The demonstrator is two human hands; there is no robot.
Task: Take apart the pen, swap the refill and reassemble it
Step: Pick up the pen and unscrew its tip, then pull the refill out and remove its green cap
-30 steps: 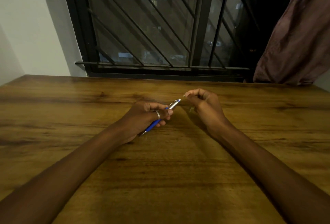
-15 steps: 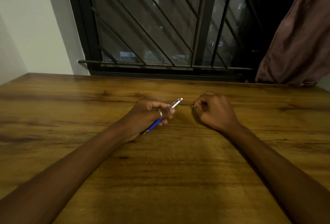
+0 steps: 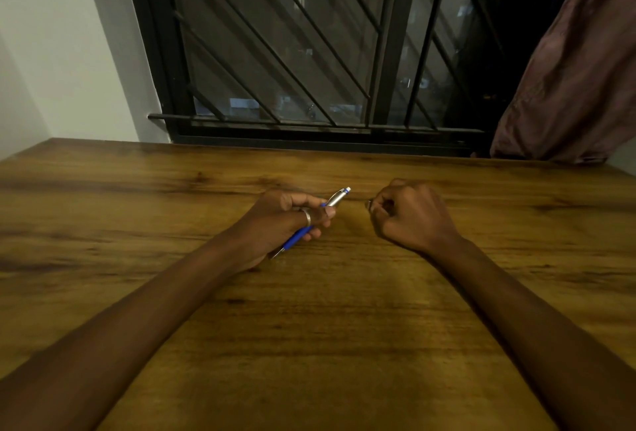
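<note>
The left hand (image 3: 285,220) is wrapped around a pen (image 3: 311,222) near the middle of the wooden bench (image 3: 309,344), a little toward its far edge. The fingers are curled over the blue lower barrel, and the thumb lies along the top. The silver upper section sticks out past the fingertips, pointing up and toward the far right corner, and ends in a small white and blue tip. The lower end of the pen pokes out under the heel of the hand, close to the bench surface. A silver ring (image 3: 306,217) sits on one finger of that hand.

The right hand (image 3: 409,215) is closed into a loose fist just beside the pen's upper end, with a clear gap between the two. A small metallic glint shows at the opening of the fist, facing the pen, but it is too small to tell what it is, so I cannot tell whether the hand clamps anything.

Both forearms rest across the bench, coming in from the near edge. Beyond the far edge stands a dark barred window (image 3: 309,52), and a brownish curtain (image 3: 571,69) hangs above the far right corner.
</note>
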